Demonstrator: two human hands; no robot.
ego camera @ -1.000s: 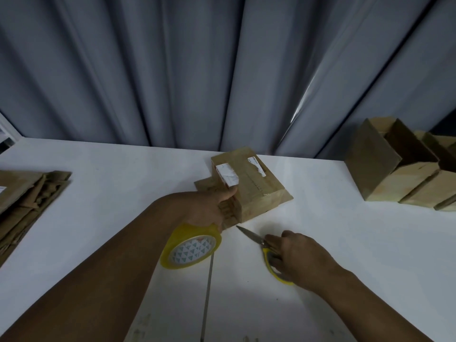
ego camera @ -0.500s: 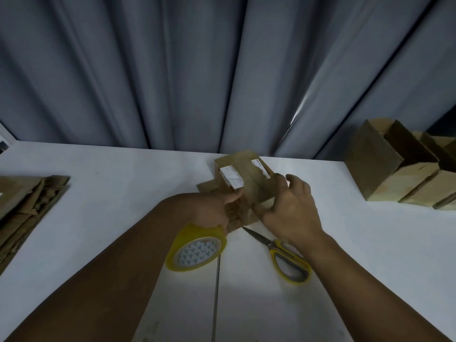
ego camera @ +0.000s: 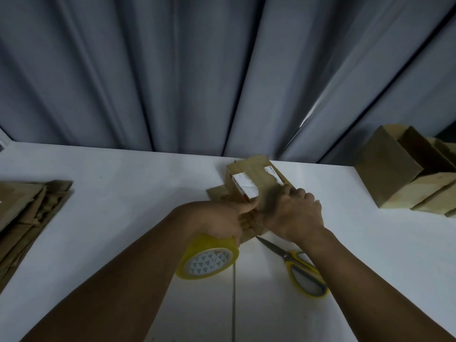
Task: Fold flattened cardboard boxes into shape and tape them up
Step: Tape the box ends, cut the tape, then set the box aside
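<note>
white labels (ego camera: 244,185) on box (ego camera: 256,169), print unreadable

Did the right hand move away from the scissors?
Yes. The right hand left the scissors and went forward, toward the curtain, onto the cardboard box.

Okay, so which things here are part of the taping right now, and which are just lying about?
Job: cardboard box, held by left hand and right hand; yellow tape roll, in left hand; scissors nearby.
Lying about: flattened cardboard stack, far left; folded boxes, far right.
</note>
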